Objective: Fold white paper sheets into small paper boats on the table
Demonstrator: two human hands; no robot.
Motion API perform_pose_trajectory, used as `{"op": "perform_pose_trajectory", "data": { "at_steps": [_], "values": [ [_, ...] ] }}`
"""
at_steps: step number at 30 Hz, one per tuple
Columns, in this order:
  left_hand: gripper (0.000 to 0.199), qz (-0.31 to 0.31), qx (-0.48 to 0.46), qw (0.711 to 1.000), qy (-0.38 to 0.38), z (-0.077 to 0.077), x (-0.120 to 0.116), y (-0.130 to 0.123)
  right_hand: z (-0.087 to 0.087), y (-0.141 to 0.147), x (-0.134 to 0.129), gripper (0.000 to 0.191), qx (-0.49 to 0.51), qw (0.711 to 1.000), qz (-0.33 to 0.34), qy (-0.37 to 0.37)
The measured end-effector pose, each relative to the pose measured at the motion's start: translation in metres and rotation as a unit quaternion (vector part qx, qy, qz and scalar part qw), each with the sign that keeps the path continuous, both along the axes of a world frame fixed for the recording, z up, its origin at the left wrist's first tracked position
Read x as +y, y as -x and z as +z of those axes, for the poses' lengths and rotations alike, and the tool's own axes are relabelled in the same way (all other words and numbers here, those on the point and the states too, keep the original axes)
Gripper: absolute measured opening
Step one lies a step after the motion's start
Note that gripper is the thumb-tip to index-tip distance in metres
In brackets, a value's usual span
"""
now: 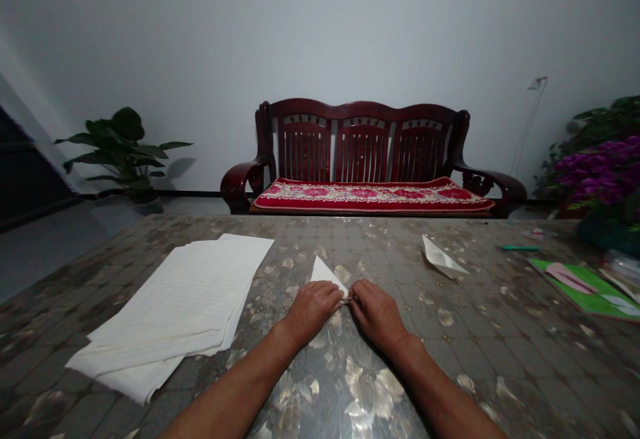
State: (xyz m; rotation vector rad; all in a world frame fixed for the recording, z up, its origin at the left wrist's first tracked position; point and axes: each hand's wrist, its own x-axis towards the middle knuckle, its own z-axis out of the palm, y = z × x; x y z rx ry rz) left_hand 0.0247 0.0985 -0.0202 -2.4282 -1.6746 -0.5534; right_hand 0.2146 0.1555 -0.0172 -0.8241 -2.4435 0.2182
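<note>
A small white folded paper (pixel 324 272) with a pointed top lies on the patterned tabletop (pixel 350 372), in front of me. My left hand (pixel 313 305) rests over its lower part with curled fingers pressing on it. Close by on the right, my right hand (pixel 377 312) pinches the paper's lower right corner, its fingertips nearly meeting those of the left. The fingers cover the lower edge of the paper. A folded white paper boat (pixel 443 259) sits farther back to the right.
A stack of white sheets (pixel 185 292) lies at the left. At the right are a green pen (pixel 520 248), a green booklet (pixel 595 292) with a pink piece on it, and purple flowers (pixel 600 169). Behind the table stands a wooden bench (pixel 363 152).
</note>
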Motion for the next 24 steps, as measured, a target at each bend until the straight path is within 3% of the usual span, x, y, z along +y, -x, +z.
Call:
{"op": "perform_pose_trajectory", "data": {
  "at_steps": [4, 8, 15, 21, 24],
  "values": [
    [0.009, -0.013, -0.007, 1.0, 0.003, 0.002, -0.002, 0.001, 0.002, 0.002, -0.002, 0.011, 0.029, 0.999, 0.0, 0.021],
    [0.009, -0.01, 0.016, 1.0, -0.009, 0.004, -0.002, 0.001, 0.001, 0.003, -0.002, 0.012, 0.092, 0.992, 0.006, 0.09],
    [0.018, 0.004, -0.013, 0.994, -0.106, 0.01, -0.002, 0.006, 0.002, 0.007, 0.0, 0.011, 0.211, 0.958, 0.052, 0.189],
    [0.025, -0.007, -0.141, 0.979, -0.145, 0.038, -0.009, 0.007, 0.008, 0.009, 0.004, 0.034, 0.262, 0.934, 0.003, 0.243],
    [0.025, 0.058, -0.299, 0.947, -0.107, 0.06, -0.01, 0.002, 0.012, 0.011, 0.005, 0.044, 0.294, 0.896, 0.039, 0.33]
  ]
}}
